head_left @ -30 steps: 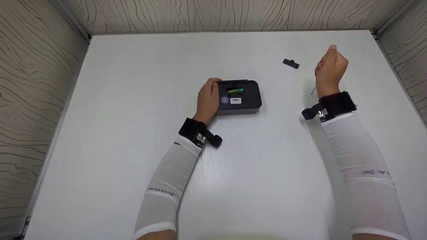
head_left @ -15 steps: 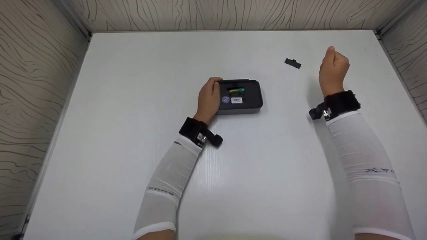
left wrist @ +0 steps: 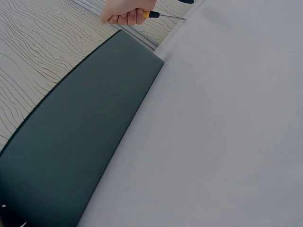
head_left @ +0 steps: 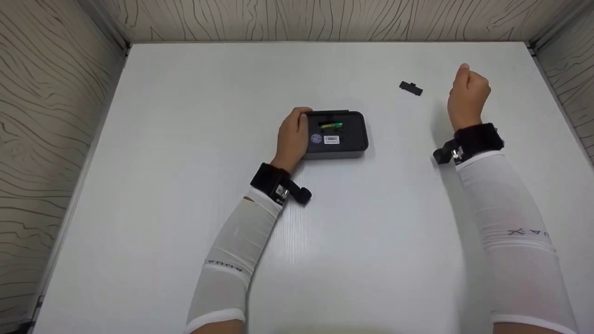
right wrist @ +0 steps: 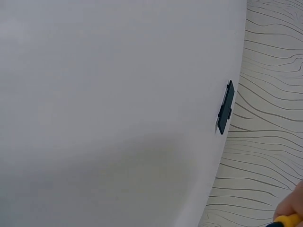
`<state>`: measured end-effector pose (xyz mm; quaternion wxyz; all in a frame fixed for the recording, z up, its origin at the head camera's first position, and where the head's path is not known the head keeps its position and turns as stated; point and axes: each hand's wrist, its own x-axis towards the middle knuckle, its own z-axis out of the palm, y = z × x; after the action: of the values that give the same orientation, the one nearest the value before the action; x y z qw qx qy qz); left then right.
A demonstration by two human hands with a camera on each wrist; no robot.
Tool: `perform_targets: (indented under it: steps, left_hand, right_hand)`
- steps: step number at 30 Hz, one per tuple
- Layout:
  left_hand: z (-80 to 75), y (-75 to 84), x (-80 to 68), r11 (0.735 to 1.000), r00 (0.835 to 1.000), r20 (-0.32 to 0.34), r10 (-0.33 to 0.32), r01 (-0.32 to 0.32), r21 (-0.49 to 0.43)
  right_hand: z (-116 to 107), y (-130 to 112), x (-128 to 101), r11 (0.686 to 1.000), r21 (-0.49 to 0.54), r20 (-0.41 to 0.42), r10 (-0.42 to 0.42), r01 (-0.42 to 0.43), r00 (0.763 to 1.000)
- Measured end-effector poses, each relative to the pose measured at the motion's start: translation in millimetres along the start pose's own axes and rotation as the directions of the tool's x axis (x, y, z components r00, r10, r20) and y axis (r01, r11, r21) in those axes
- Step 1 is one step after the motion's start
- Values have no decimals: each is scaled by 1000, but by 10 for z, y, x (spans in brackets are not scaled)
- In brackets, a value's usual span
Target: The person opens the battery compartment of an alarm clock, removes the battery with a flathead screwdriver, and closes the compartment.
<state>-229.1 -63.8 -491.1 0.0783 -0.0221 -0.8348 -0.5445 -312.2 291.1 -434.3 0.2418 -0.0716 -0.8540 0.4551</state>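
The left hand (head_left: 291,137) curls round the left edge of a dark device (head_left: 338,134) lying mid-desk (head_left: 185,139), battery bay exposed. The right hand (head_left: 468,95), raised at the far right, grips a yellow-handled screwdriver (left wrist: 158,14); a small black cover (head_left: 410,87) lies just left of it.

- Left hand (head_left: 291,139) lies low at the centre, fingers curled, forearm angled in from the near side.
- Right hand (head_left: 468,97) is raised far right, fist closed, wrist upright.

Head view high above table (head_left: 185,139), wrist views low and close, all sharing the tabletop
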Motion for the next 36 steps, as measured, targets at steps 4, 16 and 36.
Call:
perform_targets:
  steps: [4,16,36]
  left_hand:
    - [1,4,1,1000,1000,-3,-7,7,7]
    - [9,29,3,1000,1000,5,-14,14,11]
    - [5,3,4,1000,1000,11,-14,14,-11]
  right_hand:
    - [-1,-7,35,999,-33,8,17,-17,1000]
    - [-25,83,136,966,-105,79,244,-236,966]
    - [11,120,95,951,-168,176,289,-260,941]
